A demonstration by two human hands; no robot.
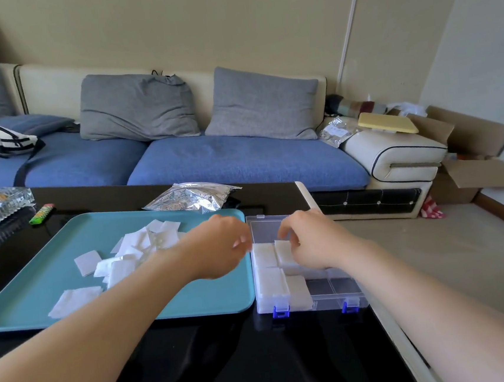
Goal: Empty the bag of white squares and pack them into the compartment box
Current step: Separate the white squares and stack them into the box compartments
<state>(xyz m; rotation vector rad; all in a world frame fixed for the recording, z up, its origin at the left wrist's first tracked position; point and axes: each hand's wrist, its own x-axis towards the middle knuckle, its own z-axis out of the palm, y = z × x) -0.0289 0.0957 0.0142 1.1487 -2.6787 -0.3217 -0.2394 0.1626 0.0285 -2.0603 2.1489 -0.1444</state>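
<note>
Packing step, well along: the foil bag point(190, 198) lies behind the tray point(55, 308), loose white squares point(128, 258) remain on the tray, and the compartment box point(335, 303) has its left cells filled. Right hand point(311, 243) has its fingers bent onto a stack in the box; pinching or pressing, cannot tell. Left hand point(216, 249) hovers at the box's left edge, fingers blurred, grip unclear; next likely means fetching more squares from the tray.

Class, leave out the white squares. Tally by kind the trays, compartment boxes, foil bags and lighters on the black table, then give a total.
Teal tray: 1
Compartment box: 1
Foil bag: 1
Lighter: 1
Total: 4
</note>
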